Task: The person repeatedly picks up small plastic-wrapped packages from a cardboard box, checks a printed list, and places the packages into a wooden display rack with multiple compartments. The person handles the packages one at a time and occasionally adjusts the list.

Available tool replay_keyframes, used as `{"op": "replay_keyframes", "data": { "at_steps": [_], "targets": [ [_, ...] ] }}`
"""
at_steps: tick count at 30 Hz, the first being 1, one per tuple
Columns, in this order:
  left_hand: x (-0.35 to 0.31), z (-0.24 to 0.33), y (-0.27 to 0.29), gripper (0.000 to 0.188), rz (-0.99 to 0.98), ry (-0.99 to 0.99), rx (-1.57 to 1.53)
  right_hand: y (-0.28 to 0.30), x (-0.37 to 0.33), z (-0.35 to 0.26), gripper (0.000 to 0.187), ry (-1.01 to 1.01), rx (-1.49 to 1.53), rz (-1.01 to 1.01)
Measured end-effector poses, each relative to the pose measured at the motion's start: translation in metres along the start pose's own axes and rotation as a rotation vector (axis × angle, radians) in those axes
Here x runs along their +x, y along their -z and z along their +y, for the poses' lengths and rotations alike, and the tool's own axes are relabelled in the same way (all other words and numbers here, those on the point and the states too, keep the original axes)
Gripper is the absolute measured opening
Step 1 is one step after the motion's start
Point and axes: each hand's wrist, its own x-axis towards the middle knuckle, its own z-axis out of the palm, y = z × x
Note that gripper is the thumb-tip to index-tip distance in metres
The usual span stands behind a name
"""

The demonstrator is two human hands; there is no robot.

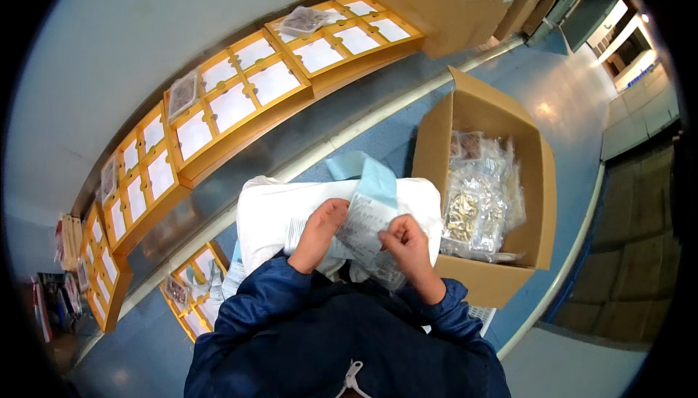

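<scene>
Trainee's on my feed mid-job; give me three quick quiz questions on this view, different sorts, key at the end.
1. What lies in the open cardboard box?
a) glass jars
b) clear plastic packets
c) folded towels
2. True or false: that box stands on the person's left.
3. What is the right hand pinching?

Key: 1. b. 2. False; it stands on the right. 3. A printed label strip.

A light-blue flexible strip (pixel 376 187) lies between the left hand (pixel 320 234) and right hand (pixel 409 249), above a white rectangular surface (pixel 273 202). Rightward stands an open brown cardboard box (pixel 487 282) holding clear plastic packets (pixel 486 187). Ahead and left, yellow rectangular divided trays (pixel 367 61) line the wall.
</scene>
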Motion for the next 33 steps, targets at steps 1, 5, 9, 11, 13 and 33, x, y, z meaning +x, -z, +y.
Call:
{"op": "replay_keyframes", "data": {
  "at_steps": [1,5,9,11,13,33],
  "targets": [
    [-0.001,-0.003,0.002,0.019,-0.042,-0.015,0.043,0.000,0.006,0.002,0.019,0.011,0.066,0.011],
    [-0.008,-0.014,0.009,0.020,-0.115,-0.035,0.212,-0.003,0.013,-0.019,0.027,0.354,-0.466,0.179],
    [-0.011,-0.012,0.002,0.016,-0.105,-0.024,0.353,-0.010,0.007,-0.038,0.038,0.787,-0.857,0.085],
    [-0.014,-0.008,-0.003,0.014,-0.129,-0.047,0.443,-0.011,0.007,-0.027,0.034,0.788,-0.801,-0.012],
    [-0.016,-0.002,-0.003,0.013,-0.160,-0.096,0.551,-0.010,0.004,-0.028,0.024,0.699,-0.701,-0.043],
    [-0.117,0.181,0.093,0.040,0.831,-0.911,1.466,0.096,-0.003,-0.020,0.011,0.398,-0.143,0.564]
  ]
}}
